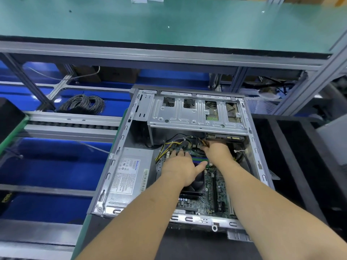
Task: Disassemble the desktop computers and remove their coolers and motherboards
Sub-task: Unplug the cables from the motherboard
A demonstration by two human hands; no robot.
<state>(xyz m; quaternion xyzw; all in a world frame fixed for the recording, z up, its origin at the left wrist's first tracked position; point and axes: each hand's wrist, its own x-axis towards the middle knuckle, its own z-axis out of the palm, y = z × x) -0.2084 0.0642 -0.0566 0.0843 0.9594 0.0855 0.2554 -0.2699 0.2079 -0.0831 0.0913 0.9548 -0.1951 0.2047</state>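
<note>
Grey metal workbench (187, 241) under a green shelf (169, 21), blue bins (56, 166) to the left. Left hand (178, 167): fingers straight and spread, pressing flat on the motherboard (212, 196) near the memory slots. Right hand (217, 152): fingers curled round a bundle of yellow and black wires (201, 142) at the board's far edge. Beneath the left wrist, the cooler fan (195, 186). Around all, the open computer case (120, 147), power supply (129, 177) at left, drive cage (195, 113) at the far end.

Both hands reach into the open computer case (120, 147): the left hand (178, 166) lies flat on the motherboard (216, 188), the right hand (217, 150) grips the yellow-black cable bundle (201, 142) under the drive cage (197, 113).
</note>
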